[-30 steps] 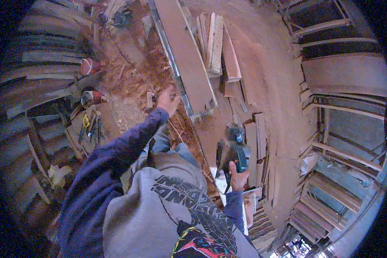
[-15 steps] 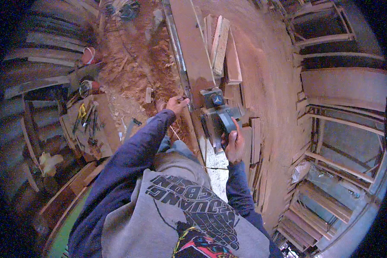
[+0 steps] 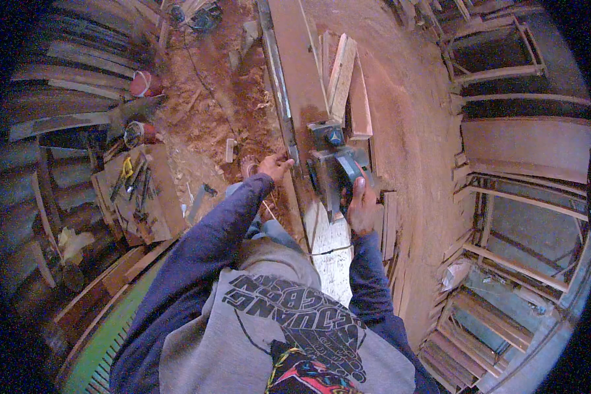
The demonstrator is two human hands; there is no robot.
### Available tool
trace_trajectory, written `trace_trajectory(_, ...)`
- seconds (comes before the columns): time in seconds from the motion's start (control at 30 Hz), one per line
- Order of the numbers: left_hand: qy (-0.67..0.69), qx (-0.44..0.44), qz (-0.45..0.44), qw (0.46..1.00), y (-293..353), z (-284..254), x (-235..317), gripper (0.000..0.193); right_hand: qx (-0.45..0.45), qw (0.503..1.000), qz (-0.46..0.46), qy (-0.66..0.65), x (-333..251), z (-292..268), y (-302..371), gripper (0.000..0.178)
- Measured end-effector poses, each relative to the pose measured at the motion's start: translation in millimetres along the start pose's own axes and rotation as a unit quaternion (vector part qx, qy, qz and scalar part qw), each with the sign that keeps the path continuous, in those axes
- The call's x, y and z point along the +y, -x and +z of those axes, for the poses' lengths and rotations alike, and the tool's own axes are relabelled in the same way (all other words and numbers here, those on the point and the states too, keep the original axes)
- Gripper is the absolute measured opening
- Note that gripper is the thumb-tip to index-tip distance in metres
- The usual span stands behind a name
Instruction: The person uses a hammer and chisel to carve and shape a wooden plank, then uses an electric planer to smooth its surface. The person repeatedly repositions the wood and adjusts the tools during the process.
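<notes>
My right hand (image 3: 363,211) is wrapped round the handle of a dark blue-grey handheld power tool (image 3: 348,165). A squarish block with a blue triangular mark forms its far end. Which kind of power tool it is, I cannot tell. It rests on a long brown board (image 3: 302,72), which runs away from my body. Down the board's left side lies a dark, partly shiny straight strip (image 3: 284,108). My left hand (image 3: 277,167) is beside that strip, its fingers closed and their tips at its edge; anything pinched there is hidden. Nearer me, a white speckled surface (image 3: 331,253) shows.
Short planks (image 3: 359,105) lean right of the board. Reddish shavings (image 3: 200,98) cover the floor at left. Hand tools (image 3: 134,187) lie on a wooden surface near a red pail (image 3: 144,84). Wooden frames (image 3: 528,203) line the right side. A thin cord (image 3: 328,251) crosses before me.
The power tool, in my right hand, has moved slightly away from me along the board. My left hand stays by the strip. The whole view has shifted a little.
</notes>
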State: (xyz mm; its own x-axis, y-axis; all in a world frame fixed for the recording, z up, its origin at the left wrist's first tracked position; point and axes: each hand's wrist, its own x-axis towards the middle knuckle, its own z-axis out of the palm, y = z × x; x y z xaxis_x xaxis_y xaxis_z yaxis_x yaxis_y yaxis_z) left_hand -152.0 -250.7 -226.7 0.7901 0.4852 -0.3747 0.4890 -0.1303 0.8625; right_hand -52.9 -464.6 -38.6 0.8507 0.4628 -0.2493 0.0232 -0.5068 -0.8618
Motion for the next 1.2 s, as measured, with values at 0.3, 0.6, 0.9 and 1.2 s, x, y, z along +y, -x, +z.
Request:
trace_trajectory(0.3,-0.021,0.001,-0.054,0.998,-1,-1,27,0.06,0.002,0.999,-0.019,-0.033,-26,17,-90,0.052)
trace_trajectory(0.6,-0.037,-0.021,-0.099,0.994,1,-5,40,0.057,0.013,0.985,-0.086,0.151,-70,47,-189,0.064)
trace_trajectory(0.9,-0.057,-0.016,-0.09,0.994,1,-9,32,0.056,0.138,0.972,-0.133,0.132,-48,71,-165,0.061)
trace_trajectory(1.2,-0.001,-0.01,-0.103,0.995,10,14,-2,0.06,0.143,0.97,-0.141,0.139,-94,81,-238,0.064)
